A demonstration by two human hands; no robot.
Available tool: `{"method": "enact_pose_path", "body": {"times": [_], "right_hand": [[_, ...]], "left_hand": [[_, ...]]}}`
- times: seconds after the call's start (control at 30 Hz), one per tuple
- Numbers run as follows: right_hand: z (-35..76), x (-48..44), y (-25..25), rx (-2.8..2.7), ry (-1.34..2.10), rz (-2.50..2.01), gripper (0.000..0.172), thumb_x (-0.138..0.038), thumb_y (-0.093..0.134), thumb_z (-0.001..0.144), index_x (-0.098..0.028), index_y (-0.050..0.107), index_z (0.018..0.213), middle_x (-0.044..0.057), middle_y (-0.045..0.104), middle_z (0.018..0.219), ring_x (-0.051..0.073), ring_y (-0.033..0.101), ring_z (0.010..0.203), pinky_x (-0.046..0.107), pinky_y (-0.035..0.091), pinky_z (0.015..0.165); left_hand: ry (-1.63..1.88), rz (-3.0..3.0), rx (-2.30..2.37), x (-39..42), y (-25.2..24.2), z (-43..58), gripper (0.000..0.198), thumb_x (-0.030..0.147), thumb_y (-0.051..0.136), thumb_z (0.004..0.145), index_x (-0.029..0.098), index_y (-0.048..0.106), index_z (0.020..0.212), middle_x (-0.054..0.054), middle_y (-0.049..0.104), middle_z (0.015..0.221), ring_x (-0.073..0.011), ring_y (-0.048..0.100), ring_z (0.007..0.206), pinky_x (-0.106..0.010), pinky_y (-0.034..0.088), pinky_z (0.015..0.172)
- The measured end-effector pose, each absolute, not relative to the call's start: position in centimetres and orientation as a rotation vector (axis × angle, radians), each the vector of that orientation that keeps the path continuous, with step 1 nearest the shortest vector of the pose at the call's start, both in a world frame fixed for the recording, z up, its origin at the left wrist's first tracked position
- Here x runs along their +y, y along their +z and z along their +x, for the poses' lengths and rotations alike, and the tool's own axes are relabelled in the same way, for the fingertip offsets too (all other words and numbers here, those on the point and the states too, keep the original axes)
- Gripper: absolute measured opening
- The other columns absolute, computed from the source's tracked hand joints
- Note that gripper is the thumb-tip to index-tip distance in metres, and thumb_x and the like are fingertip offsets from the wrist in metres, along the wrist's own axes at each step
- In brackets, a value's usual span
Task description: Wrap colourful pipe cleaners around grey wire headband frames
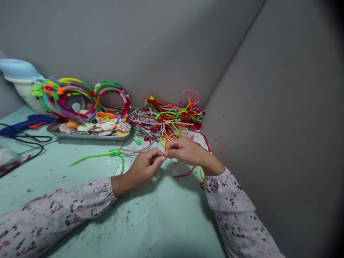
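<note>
My left hand point(143, 166) and my right hand point(185, 150) meet fingertip to fingertip above the pale green table point(80, 186). Both pinch the same small piece between them, too small to name. An orange pipe cleaner loop point(170, 138) curls just above my right hand; whether the pinched piece belongs to it I cannot tell. A tangled pile of coloured pipe cleaners point(172, 114) lies right behind my hands. A green pipe cleaner point(99, 156) lies on the table left of my left hand.
A metal tray point(80, 135) of shells and wrapped headbands point(80, 98) stands at the back left. A blue glue gun point(24, 124) with black cable point(27, 147) lies far left, beside a white-and-blue container point(20, 80). Grey walls close the back and right.
</note>
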State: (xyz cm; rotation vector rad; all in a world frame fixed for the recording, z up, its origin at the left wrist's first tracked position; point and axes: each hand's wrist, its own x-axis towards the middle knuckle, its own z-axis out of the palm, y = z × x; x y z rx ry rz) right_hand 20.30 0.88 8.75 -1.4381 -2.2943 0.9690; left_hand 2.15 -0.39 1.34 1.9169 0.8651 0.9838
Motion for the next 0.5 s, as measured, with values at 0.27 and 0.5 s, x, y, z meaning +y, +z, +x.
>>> {"method": "enact_pose_path", "body": {"times": [0.27, 0.5], "right_hand": [[20.29, 0.84, 8.86, -2.291, 0.976, -1.433, 0.014, -0.022, 0.051, 0.076, -0.016, 0.057, 0.065, -0.005, 0.046, 0.057, 0.008, 0.039, 0.055, 0.022, 0.026, 0.052], [20.17, 0.88, 8.91, -2.285, 0.981, -1.46, 0.012, -0.019, 0.05, 0.074, -0.016, 0.058, 0.065, -0.005, 0.047, 0.058, 0.008, 0.04, 0.056, 0.022, 0.027, 0.053]], "left_hand": [[0.979, 1.852, 0.821, -0.35, 1.12, 1.94, 0.028, 0.037, 0.045, 0.093, 0.016, 0.056, 0.079, 0.002, 0.05, 0.067, -0.0114, 0.045, 0.063, -0.023, 0.036, 0.058], [0.968, 1.899, 0.861, -0.4, 1.28, 2.14, 0.024, 0.035, 0.049, 0.09, 0.016, 0.057, 0.078, 0.001, 0.052, 0.067, -0.0117, 0.046, 0.064, -0.022, 0.035, 0.056]]}}
